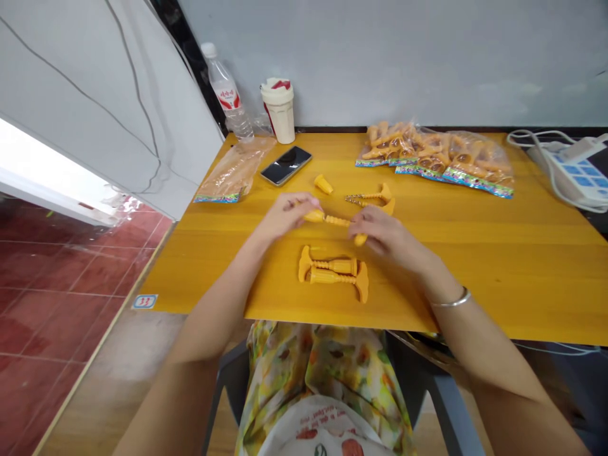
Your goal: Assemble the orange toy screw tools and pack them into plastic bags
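My left hand (289,214) is closed around a yellow plastic sleeve (313,216). My right hand (380,229) grips the T-shaped handle of a yellow corkscrew (337,220), whose ribbed shaft points left at the sleeve. A bit of metal shows where shaft and sleeve meet; how far the tip is inside I cannot tell. Just beyond the hands lie a loose yellow sleeve (323,184) and bare T-handled corkscrews (387,197) with metal spirals. Nearer the table's front edge, two sheathed corkscrews (335,277) lie side by side, handles at opposite ends.
Clear bags of orange pieces (432,152) lie at the back right. At the back left are a flattened plastic bag (232,171), a phone (286,166), a white cup (279,111) and a water bottle (230,95). A power strip (577,171) with white cables is far right.
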Motion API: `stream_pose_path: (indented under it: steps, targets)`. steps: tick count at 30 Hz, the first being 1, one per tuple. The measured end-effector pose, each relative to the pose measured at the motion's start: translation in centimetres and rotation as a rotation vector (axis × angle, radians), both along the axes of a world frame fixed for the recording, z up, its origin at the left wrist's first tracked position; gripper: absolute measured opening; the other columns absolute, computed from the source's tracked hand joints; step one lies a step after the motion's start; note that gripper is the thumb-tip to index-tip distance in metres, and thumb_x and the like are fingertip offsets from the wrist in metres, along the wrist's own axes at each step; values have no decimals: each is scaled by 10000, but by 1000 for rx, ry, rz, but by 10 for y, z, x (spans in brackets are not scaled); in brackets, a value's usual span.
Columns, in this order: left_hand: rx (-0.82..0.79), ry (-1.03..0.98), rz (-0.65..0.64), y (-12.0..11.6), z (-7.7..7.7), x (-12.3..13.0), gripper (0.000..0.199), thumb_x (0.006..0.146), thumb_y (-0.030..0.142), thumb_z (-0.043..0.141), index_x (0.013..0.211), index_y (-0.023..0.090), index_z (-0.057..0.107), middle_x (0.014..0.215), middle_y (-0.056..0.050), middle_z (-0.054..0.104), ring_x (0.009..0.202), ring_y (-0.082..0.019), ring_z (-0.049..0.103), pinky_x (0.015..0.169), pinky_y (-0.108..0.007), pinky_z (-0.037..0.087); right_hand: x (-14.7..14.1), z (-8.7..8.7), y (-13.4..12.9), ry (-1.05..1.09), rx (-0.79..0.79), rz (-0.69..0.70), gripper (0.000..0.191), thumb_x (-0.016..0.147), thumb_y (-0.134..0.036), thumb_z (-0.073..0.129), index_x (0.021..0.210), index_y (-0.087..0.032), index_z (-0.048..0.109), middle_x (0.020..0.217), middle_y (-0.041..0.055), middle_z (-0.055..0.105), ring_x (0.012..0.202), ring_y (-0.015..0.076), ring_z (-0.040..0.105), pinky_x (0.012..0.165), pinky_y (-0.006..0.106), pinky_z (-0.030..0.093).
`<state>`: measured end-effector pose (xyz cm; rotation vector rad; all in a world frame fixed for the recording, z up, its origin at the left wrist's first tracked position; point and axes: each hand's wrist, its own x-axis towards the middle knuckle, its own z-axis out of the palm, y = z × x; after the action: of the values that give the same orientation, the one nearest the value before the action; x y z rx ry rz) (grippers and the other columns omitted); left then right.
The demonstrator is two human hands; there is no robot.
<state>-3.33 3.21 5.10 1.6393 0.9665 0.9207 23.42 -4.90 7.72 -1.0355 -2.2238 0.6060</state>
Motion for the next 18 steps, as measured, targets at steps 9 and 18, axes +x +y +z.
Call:
stream_pose_path:
  steps: [9, 18]
  targets:
    - [490, 339, 154, 27, -18, -24, 300, 886, 511, 623, 984, 228, 645, 988, -46, 689, 947, -213, 566, 864, -366, 456, 32, -21, 27, -475, 270, -62, 225, 939, -331, 547, 967, -217, 740, 1026, 125, 639, 992, 274, 523, 897, 449, 462]
    - [577, 628, 186, 43, -45, 5, 243, 968, 337, 524, 1106, 214, 683, 1167, -88, 666, 1105, -286, 517, 973, -450, 392, 35, -27, 26, -568, 163, -182, 308, 892, -507, 647, 890, -217, 751, 1063, 119, 664, 1052, 303, 532, 915, 459, 428]
